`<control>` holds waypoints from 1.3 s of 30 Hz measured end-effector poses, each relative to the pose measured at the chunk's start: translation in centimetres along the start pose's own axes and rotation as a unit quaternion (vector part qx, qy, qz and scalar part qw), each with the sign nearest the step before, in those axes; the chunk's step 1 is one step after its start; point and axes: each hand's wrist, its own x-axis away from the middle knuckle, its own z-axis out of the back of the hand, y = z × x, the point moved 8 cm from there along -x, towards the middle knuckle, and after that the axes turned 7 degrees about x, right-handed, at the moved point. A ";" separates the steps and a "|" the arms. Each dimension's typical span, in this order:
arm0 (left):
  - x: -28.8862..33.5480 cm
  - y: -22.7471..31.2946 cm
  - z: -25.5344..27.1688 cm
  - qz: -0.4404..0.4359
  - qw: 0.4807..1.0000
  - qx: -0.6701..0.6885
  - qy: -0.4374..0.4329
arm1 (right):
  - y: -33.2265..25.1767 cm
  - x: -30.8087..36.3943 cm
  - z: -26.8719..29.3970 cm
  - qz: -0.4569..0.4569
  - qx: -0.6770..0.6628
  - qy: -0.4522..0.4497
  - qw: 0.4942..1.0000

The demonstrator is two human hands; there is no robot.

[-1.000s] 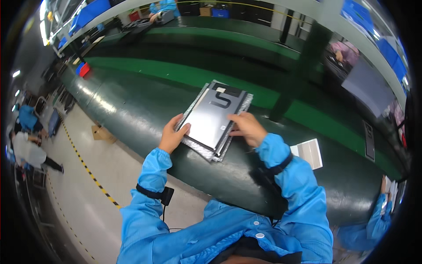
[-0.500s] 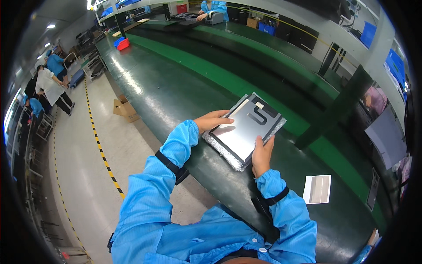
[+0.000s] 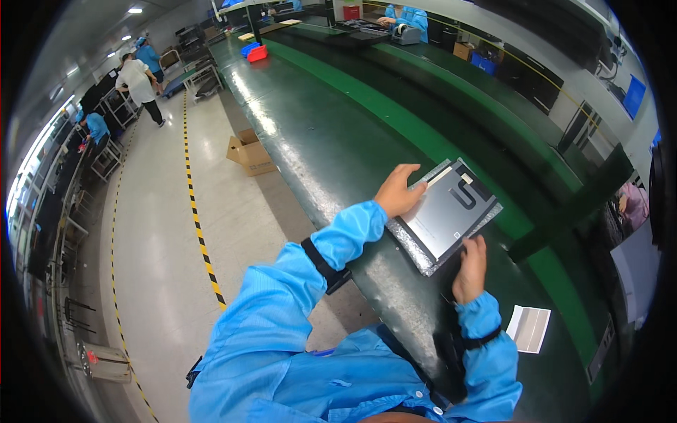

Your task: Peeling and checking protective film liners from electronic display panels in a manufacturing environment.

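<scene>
Head view: a flat silver panel (image 3: 441, 215) lies over bubble wrap (image 3: 423, 261) at the edge of the dark green worktop (image 3: 338, 141). The hands are apart: the left hand (image 3: 399, 192) touches its left edge, the right hand (image 3: 471, 269) curls beside it; firm grip, I cannot tell. Nearby are a pale sheet (image 3: 530, 328) and a dark post (image 3: 575, 204). An open cardboard box (image 3: 252, 155) stands on the pale floor (image 3: 159, 240).

From here I can read nothing; the small white label (image 3: 457, 235) on the panel (image 3: 438, 215) is too tiny to decipher.
</scene>
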 end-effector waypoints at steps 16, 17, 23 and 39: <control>18.3 19.1 -15.4 0.283 0.775 0.376 -0.422 | -6.2 13.6 22.4 0.100 0.175 0.081 0.976; 18.7 19.8 -16.5 0.283 0.760 0.404 -0.423 | -6.5 13.6 23.8 0.177 0.253 0.129 0.942; 17.5 25.6 -21.8 0.199 0.753 0.425 -0.462 | -8.6 14.7 29.1 0.268 0.481 0.189 0.813; 16.9 15.5 -29.2 0.544 0.463 0.637 -0.290 | -4.3 11.5 33.9 0.173 0.330 0.235 0.898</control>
